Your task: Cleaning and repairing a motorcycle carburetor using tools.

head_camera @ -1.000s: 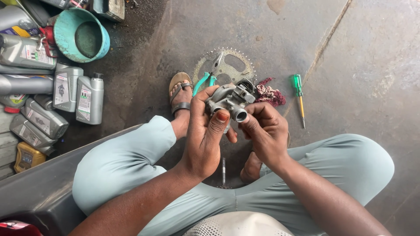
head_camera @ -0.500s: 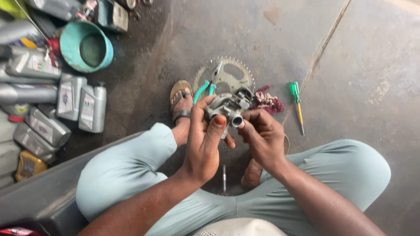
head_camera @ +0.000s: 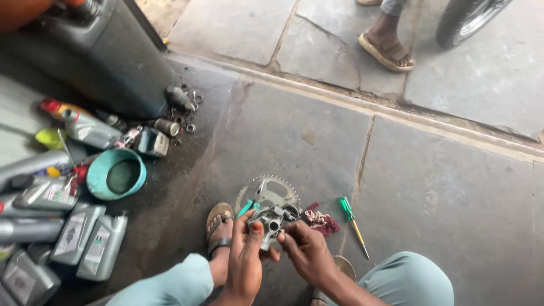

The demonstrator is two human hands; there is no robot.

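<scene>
Stone slab floor (head_camera: 453,187), pretty grimy and oil-stained on the near side. Both hands were wrapped around a small grey metal engine part (head_camera: 268,222), held up just above a toothed sprocket (head_camera: 272,192) lying flat on the ground. Left hand (head_camera: 246,258) was closed on it from the side, thumb up on top. Right hand (head_camera: 306,249) pinched it from the other side, fingers curled in. A green-handled screwdriver (head_camera: 350,218) lay just to the right, next to a reddish rag (head_camera: 322,221). Grey oil bottles (head_camera: 90,241) and a teal bowl (head_camera: 116,174) sat off to the left.
</scene>
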